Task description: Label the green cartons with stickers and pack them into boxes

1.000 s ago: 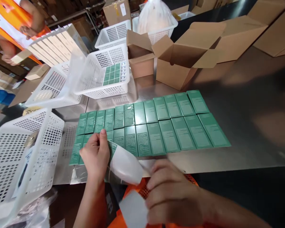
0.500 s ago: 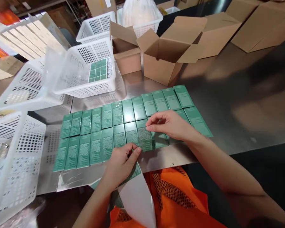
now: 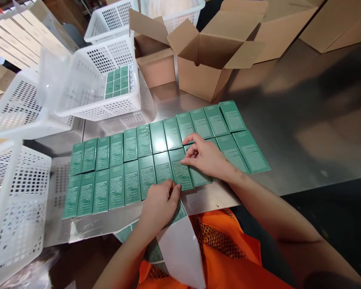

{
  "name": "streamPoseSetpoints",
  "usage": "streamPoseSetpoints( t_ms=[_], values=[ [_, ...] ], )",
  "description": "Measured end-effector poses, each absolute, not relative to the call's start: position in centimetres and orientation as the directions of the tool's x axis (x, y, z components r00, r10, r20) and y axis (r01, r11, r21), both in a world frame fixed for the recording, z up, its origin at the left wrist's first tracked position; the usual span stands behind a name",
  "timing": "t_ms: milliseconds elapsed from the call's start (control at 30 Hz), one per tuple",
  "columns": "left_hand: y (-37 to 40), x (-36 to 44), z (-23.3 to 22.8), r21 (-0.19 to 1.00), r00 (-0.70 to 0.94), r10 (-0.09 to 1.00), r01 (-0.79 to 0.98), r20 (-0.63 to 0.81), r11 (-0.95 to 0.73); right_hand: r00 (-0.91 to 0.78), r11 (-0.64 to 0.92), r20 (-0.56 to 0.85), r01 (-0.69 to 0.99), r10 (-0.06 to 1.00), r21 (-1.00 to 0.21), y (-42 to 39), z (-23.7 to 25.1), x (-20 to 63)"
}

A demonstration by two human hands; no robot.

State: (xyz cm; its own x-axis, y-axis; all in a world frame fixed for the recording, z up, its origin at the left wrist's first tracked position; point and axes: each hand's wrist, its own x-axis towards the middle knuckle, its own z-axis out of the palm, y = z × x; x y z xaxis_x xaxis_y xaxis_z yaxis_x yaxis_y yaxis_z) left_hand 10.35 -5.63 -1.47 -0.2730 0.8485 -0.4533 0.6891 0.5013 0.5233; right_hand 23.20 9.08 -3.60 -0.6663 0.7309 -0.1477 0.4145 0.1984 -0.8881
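On the steel table (image 3: 289,120), flat green cardboard cartons (image 3: 132,164) lie in 2 rows. Right hand (image 3: 206,158), fingers curled, presses a near-row carton. Left hand (image 3: 159,202) pinches a white-backed label sheet (image 3: 183,249) at the near edge; likely light, floppy, best held by its margin.

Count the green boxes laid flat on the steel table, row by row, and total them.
Back-row green boxes: 12
Front-row green boxes: 12, two partly under the right hand
Total: 24
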Motion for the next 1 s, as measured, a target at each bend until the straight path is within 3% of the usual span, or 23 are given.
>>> streamPoseSetpoints(
  t_ms=[467,633,800,900,1000],
  values=[
    [-4.8,10.5,-1.5,0.39,-0.281,0.843,0.789,-0.459,0.475,-0.647,0.31,-0.098,0.485,0.756,-0.817,8.1,-4.1,23.1],
    [-4.9,10.1,-1.0,0.35,-0.195,0.851,0.849,-0.487,0.395,-0.556,0.41,0.018,0.591,0.831,-0.695,8.1,-4.2,22.9],
    [-6.4,8.8,-0.2,0.422,-0.206,0.859,0.802,-0.468,0.422,-0.615,0.524,0.038,0.636,0.788,-0.566,8.1,-4.1,21.9],
    [-7.4,7.6,0.7,0.45,-0.316,0.88,0.768,-0.353,0.456,-0.628,0.553,0.047,0.644,0.777,-0.529,7.9,-3.6,21.9],
    [-7.9,6.4,1.8,0.457,-0.528,0.846,0.737,-0.069,0.498,-0.606,0.522,0.118,0.552,0.787,-0.65,6.5,-2.3,22.5]
  ],
)
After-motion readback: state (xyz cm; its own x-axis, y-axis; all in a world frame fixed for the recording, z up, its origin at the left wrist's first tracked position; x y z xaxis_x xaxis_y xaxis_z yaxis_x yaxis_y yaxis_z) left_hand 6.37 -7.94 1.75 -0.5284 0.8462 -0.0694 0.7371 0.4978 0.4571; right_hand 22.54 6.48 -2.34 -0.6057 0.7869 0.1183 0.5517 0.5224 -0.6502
